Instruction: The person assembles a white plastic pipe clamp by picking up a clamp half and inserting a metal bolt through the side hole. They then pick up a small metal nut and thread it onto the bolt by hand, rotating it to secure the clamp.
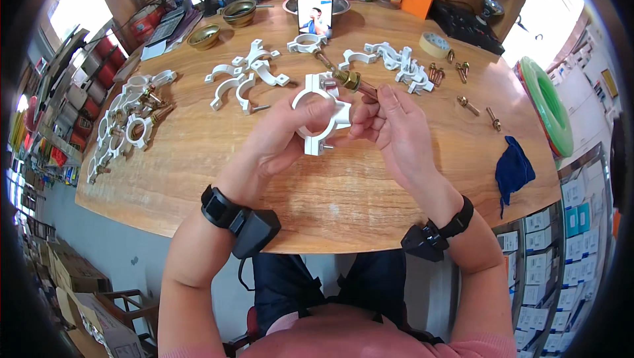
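pink shirt (330, 341), black wristbands (220, 209), dark trousers (282, 285)

Held clamp (316, 146): plain white. Loose clamps (257, 50): white too. Held bolt (350, 80): brassy gold, coppery toward the end. Desk (330, 209): warm brown, streaky wood grain. Cloth pouch (515, 169): solid navy. Box (417, 3): bright orange. Tape roll (426, 46): beige. Wrist straps (219, 207): black. Shirt (323, 339): pink.
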Demonstrator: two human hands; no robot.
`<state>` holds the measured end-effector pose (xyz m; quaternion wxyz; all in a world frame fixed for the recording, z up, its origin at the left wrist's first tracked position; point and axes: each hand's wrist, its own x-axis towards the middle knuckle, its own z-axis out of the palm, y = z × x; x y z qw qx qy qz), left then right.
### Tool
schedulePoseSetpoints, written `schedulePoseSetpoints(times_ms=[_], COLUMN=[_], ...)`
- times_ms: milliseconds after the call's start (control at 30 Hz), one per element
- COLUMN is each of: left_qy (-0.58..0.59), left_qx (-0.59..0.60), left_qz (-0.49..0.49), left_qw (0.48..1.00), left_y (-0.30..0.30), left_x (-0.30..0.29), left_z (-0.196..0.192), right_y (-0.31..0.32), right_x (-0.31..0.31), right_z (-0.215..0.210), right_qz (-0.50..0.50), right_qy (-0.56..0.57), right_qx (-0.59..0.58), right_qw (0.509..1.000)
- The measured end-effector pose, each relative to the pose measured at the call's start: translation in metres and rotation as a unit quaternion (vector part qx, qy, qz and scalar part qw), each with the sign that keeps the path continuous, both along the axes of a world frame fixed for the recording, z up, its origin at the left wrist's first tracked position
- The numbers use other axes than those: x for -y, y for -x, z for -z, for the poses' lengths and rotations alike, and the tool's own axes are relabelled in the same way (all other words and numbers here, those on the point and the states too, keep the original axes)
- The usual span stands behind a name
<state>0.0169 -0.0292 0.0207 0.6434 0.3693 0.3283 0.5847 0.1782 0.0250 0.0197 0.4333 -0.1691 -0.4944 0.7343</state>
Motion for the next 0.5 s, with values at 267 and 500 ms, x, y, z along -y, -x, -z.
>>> schedulePoseSetpoints(times_ms=[267, 500], left_qy=[-0.007, -0.018], left_qx=[-0.016, -0.028], left_qz=[-0.072, -0.119], left_qw=[0.997, 0.992], left_y=[0.014, 0.015], left_x=[-0.002, -0.003], left_z=[-0.001, -0.003], right_y=[-0.01, -0.011], right_x=[-0.013, -0.017], right_z=[-0.012, -0.009], right_qz=[0.062, 0.11], right_qy=[-0.144, -0.27], right_qx=[0.081, 0.152], right_qw=[0.984, 0.944])
